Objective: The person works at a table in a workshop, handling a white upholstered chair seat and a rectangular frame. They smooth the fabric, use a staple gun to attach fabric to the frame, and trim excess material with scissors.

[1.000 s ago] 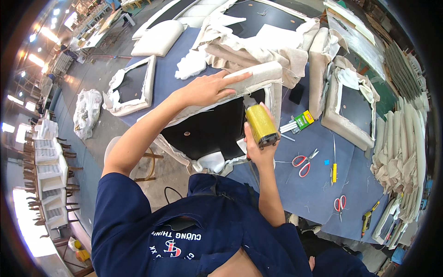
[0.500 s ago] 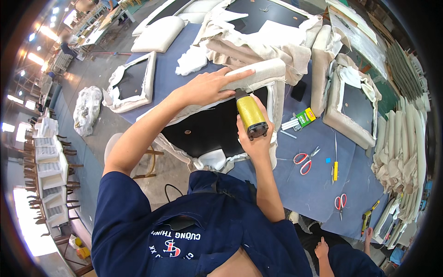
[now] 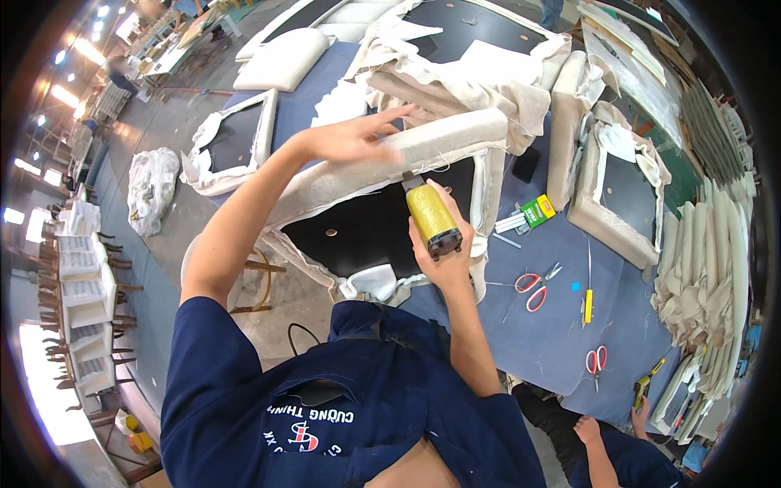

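My right hand is wrapped round a yellow and black staple gun. The gun's nose meets the inner fabric edge of an upholstered seat panel with a beige cover and a black underside. Just over the panel's far side, my left hand is open with its fingers spread, partly smeared by motion. It holds nothing, and whether it touches the fabric I cannot tell. White padding shows at the panel's near edge.
Right of the panel lie a green box of white sticks, red-handled scissors, a yellow-handled tool and a dark phone. More upholstered panels stand around. At lower right, another person's hand is at a yellow and black tool.
My left hand has come off the panel's far edge, moving left with fingers spreading. The staple gun has shifted slightly left along the panel's edge. The other person's hand has reached the yellow and black tool.
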Demonstrator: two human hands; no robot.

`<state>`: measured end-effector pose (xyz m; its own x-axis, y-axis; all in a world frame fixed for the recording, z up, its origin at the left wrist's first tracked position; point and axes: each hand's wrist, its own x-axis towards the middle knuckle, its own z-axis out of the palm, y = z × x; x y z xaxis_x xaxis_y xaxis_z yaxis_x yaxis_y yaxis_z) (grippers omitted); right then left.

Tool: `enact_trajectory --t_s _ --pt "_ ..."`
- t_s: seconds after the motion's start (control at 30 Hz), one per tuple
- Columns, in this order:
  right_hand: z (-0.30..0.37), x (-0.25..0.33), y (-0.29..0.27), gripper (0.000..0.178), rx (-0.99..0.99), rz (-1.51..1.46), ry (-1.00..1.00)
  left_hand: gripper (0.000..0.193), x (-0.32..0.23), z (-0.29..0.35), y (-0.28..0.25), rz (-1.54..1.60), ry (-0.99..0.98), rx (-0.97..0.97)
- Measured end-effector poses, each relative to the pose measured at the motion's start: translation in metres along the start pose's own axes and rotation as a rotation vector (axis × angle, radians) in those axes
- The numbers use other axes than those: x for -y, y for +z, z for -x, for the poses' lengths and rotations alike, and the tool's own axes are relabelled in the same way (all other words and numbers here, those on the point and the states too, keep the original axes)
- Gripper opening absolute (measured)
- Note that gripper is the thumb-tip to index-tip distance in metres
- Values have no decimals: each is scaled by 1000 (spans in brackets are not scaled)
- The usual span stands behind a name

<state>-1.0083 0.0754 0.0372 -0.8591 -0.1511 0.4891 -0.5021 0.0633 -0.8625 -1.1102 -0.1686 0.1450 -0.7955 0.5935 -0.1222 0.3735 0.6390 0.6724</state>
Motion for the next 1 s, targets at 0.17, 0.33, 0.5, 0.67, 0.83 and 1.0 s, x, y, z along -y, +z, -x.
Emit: enact_trajectory --t_s 0.17,0.33,0.5,0.67,0.83,1.0 --pt "13 -11 5 71 6 58 24 62 -9 -2 20 -131 -171 -67" --pt "15 -11 7 68 2 29 78 60 -19 0 33 -464 -159 -199" --pt "8 7 -8 58 -88 -165 243 60 -7 1 28 -408 -160 -128" --pt "-3 6 -10 56 -28 -99 129 77 16 -4 -1 -53 -279 -102" --pt "2 -5 6 66 54 -67 65 74 12 -24 -2 29 -293 30" --pt "-8 -11 19 67 58 -48 90 59 24 -18 17 -199 -114 -151"
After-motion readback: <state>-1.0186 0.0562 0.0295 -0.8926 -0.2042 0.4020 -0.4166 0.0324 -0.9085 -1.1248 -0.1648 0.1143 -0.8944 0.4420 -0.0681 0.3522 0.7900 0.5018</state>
